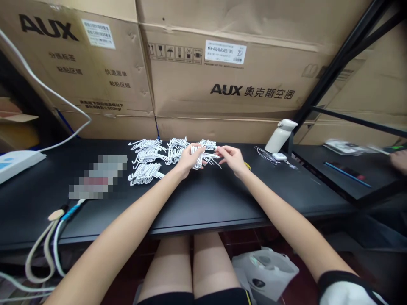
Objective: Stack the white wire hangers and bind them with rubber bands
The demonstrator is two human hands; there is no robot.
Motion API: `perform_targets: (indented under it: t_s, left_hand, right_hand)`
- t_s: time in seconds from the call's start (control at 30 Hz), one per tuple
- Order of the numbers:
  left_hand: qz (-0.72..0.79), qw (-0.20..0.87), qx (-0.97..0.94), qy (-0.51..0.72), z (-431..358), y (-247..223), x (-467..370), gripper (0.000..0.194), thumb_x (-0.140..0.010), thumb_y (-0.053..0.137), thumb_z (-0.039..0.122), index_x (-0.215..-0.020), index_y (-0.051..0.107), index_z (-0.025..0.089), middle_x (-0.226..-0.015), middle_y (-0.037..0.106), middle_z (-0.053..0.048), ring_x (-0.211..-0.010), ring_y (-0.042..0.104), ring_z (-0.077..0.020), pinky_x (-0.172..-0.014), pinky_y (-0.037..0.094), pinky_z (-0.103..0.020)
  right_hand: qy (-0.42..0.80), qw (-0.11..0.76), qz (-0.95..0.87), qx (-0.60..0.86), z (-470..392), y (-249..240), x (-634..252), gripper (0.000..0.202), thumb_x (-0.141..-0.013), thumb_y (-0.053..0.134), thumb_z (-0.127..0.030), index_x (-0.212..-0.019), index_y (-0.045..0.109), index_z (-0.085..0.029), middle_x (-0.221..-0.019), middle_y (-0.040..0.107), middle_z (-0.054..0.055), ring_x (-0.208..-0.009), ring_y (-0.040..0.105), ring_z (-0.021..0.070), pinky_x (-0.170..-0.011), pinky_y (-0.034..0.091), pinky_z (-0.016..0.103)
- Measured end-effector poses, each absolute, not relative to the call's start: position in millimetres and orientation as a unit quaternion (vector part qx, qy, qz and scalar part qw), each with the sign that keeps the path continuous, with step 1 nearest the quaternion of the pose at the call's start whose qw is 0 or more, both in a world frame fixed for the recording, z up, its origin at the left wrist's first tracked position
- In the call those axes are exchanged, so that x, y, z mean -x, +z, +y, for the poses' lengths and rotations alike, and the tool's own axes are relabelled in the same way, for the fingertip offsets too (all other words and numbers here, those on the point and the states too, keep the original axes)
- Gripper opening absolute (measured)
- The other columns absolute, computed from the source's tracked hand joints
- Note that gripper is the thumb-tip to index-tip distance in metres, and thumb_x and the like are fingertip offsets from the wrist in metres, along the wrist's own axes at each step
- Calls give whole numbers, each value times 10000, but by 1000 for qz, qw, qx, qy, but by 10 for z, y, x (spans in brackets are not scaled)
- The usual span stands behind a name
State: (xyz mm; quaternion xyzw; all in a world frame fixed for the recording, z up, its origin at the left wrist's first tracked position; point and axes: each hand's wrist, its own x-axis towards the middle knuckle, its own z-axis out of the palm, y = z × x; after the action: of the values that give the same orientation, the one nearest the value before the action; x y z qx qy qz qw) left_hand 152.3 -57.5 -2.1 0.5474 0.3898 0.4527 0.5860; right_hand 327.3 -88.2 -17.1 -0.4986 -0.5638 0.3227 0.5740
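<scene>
My left hand (190, 159) is closed around a bundle of thin white hooked pieces (197, 157) above the black table. At the right end of that bundle, my right hand (231, 157) has its fingers pinched near the thin white ends; what exactly lies between the fingertips is too small to tell. Several stacks of similar white hooks (146, 173) lie on the table to the left of my hands, and others (176, 144) are just behind them.
Large cardboard boxes (190, 97) stand behind the black table (203, 212). A white bottle (280, 135), glasses (265, 154) and a small white case (279, 156) are at right. A blurred-out item (98, 178) with a strap lies left. Another person's hand (399, 161) shows far right.
</scene>
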Motion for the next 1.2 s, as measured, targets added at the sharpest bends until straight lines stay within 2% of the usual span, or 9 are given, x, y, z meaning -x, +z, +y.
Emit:
perform_targets:
  t_s: [0.07,0.2,0.3,0.43,0.53,0.67,0.8,1.03,1.2]
  left_hand:
    - [395,611,-500,470,-536,-6,-1507,229,-811,642,312,-976,537,193,-675,581,26,-476,628,-124,-413,490,-207]
    - [399,640,-434,493,-470,-6,-1485,222,-800,657,327,-906,520,188,-656,547,44,-479,623,-110,-410,483,-188]
    - [401,644,-421,497,-453,-17,-1484,229,-794,667,336,-880,515,187,-655,548,44,-492,625,-106,-413,483,-181]
    - [404,641,-433,488,-454,-27,-1480,216,-815,650,331,-914,524,186,-632,534,49,-480,614,-102,-414,488,-186]
    - [412,625,-457,481,-466,-30,-1476,210,-829,634,328,-940,525,187,-631,530,50,-486,620,-111,-418,495,-199]
    - [414,584,-521,466,-501,-43,-1485,219,-831,633,323,-971,535,187,-670,567,28,-507,640,-138,-422,501,-227]
    - [386,560,-589,436,-539,-71,-1507,245,-819,648,346,-983,540,198,-761,619,-10,-518,654,-154,-408,497,-236]
    - [359,562,-621,412,-571,-71,-1504,304,-803,662,381,-1003,525,197,-835,625,-32,-527,666,-162,-405,502,-236]
    - [350,571,-621,407,-594,-51,-1503,277,-807,654,374,-979,526,199,-868,633,-45,-539,674,-181,-395,514,-262]
  right_hand:
    - [250,571,-570,535,-847,-178,-3380,363,-715,664,-491,-813,691,-143,-759,696,81,-662,622,177,-500,504,259]
    - [144,449,-649,597,-839,-226,-3467,224,-689,685,-367,-735,709,-149,-699,697,55,-593,589,150,-560,477,263]
    - [127,386,-680,610,-832,-297,-3405,174,-710,666,-330,-715,721,-164,-670,701,38,-560,572,136,-600,468,265]
    - [126,357,-695,611,-773,-387,-3378,78,-699,654,-222,-674,710,-174,-675,704,39,-571,582,148,-635,477,286]
    - [96,371,-677,629,-744,-388,-3472,82,-687,632,-175,-626,687,-180,-660,694,48,-603,601,169,-664,484,305]
    - [45,479,-610,630,-764,-292,-3585,99,-699,637,-246,-678,687,-163,-702,691,69,-607,596,174,-636,482,308]
    - [180,565,-579,560,-810,-191,-3541,314,-719,665,-436,-808,693,-136,-580,613,30,-440,486,122,-437,396,265]
    - [271,532,-625,504,-887,-137,-3440,373,-657,740,-486,-762,704,-130,-507,553,-8,-397,431,91,-399,342,248]
    - [256,510,-646,506,-899,-103,-3484,354,-660,736,-477,-757,718,-137,-591,618,22,-431,460,99,-409,372,253]
